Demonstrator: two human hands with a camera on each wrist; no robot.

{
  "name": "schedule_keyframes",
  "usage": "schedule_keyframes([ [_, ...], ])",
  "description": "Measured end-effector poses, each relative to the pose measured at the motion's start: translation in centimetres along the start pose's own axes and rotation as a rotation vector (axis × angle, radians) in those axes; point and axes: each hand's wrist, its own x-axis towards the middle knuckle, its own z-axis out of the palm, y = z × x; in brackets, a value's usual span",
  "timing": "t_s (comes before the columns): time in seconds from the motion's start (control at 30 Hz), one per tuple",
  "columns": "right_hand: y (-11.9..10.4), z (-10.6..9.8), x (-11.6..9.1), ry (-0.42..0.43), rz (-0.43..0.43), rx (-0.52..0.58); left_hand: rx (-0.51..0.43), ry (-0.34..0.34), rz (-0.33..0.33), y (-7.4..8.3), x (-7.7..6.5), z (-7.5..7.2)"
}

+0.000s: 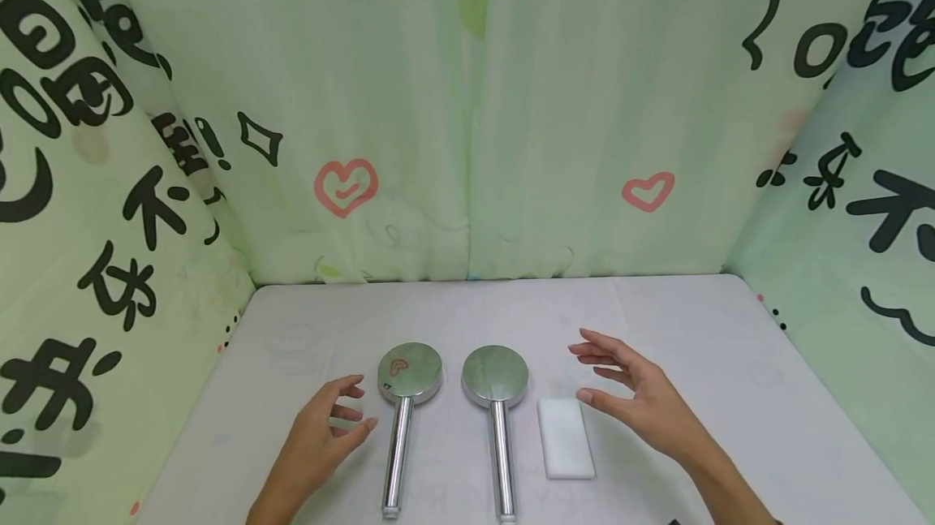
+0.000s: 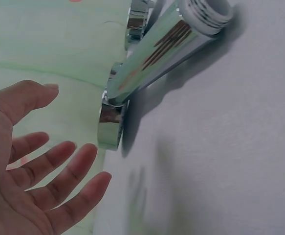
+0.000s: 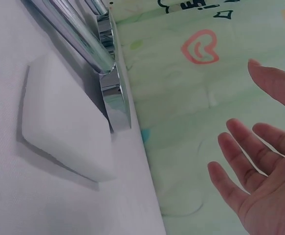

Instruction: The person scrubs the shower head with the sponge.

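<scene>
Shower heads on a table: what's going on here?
A person's left hand hovers beside the left shower head, and the right hand near a white block, perhaps a sponge. Neither hand holds anything. The right shower head lies between the other one and the block, and all three rest on the white table.

A table (image 1: 329, 322) bears two showerheads (image 1: 400, 429) (image 1: 500, 429) and a sponge (image 1: 566, 438).

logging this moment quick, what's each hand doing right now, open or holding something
Left hand: open, holding nothing, beside the left chrome shower head.
Right hand: open, holding nothing, near the white sponge.
</scene>
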Motion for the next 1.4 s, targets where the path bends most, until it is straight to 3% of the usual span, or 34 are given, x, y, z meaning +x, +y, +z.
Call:
schedule_keyframes([
  [0.33, 0.8, 0.2, -0.1, -0.008, 0.024, -0.005, -0.079, -0.037, -0.112, -0.3, -0.3, 1.3],
  [0.67, 1.4, 0.3, -0.2, -0.026, 0.011, 0.013, -0.059, -0.072, -0.198, -0.5, -0.3, 2.4],
  [1.0, 1.6, 0.3, -0.3, -0.032, -0.003, 0.016, -0.106, -0.146, -0.21, -0.5, -0.4, 2.9],
  [1.27, 1.5, 0.3, -0.2, -0.036, 0.009, 0.024, -0.221, -0.19, -0.23, -0.6, -0.2, 3.5],
  [1.4, 1.5, 0.4, -0.2, -0.04, 0.02, 0.024, -0.224, -0.211, -0.224, -0.3, -0.2, 3.8],
])
